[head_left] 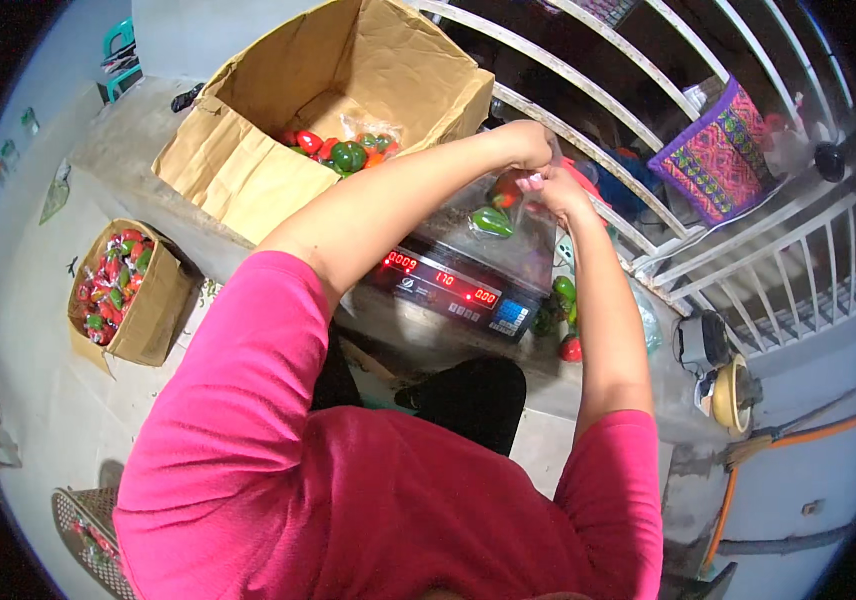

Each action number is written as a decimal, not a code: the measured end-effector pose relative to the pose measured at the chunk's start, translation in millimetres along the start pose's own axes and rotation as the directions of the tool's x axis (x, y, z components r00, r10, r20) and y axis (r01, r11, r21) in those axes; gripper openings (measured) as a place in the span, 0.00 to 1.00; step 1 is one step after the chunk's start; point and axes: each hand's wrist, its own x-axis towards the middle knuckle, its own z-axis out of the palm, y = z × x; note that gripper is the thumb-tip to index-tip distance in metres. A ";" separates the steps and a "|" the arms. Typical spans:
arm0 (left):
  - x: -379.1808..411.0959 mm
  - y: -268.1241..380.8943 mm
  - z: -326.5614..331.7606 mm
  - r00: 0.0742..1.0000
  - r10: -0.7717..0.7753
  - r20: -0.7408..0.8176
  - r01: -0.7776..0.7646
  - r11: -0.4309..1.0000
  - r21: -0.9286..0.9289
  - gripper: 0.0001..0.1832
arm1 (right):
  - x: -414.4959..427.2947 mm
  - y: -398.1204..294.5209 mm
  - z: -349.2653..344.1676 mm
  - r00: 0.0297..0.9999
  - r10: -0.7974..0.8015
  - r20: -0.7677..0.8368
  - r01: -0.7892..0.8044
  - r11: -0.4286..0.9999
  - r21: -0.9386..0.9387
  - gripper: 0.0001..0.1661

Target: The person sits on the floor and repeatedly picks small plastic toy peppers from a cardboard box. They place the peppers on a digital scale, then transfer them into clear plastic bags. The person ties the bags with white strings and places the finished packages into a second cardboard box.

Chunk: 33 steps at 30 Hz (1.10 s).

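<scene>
Both hands meet above the far right part of a digital weighing scale [450, 289] with a lit red display. My left hand [529, 146] and my right hand [561, 193] pinch the gathered top of a clear plastic bag [524, 214]. Inside it are bell peppers; a green bell pepper [492, 222] and a reddish one [504, 196] show through the film. The bag hangs over or rests on the scale's plate; I cannot tell which. My left forearm crosses in front of a large open cardboard box [248, 169] with red and green bell peppers [348, 156] in it.
Loose peppers [569, 347] lie right of the scale. A smaller cardboard box [165, 315] of bagged peppers stands on the floor at left. A plastic basket [86, 536] is at lower left. White metal bars [585, 82] rise behind the scale. A broom [754, 448] leans at right.
</scene>
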 end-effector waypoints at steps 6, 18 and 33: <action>4.7 4.8 -21.7 0.990 0.026 -0.142 -0.012 0.995 0.096 0.24 | -3.7 -26.8 -10.5 0.993 -0.104 0.047 0.111 0.977 -0.181 0.16; 0.2 4.3 -51.7 0.980 -0.123 -0.159 0.070 0.950 -0.304 0.16 | -37.6 -64.1 -54.7 0.742 -0.668 0.057 0.399 0.372 -0.838 0.08; -13.9 24.8 -63.8 0.836 0.539 -0.101 -0.312 0.620 0.720 0.14 | -41.9 -55.1 -98.0 0.634 -0.706 -0.316 0.298 0.601 -0.742 0.09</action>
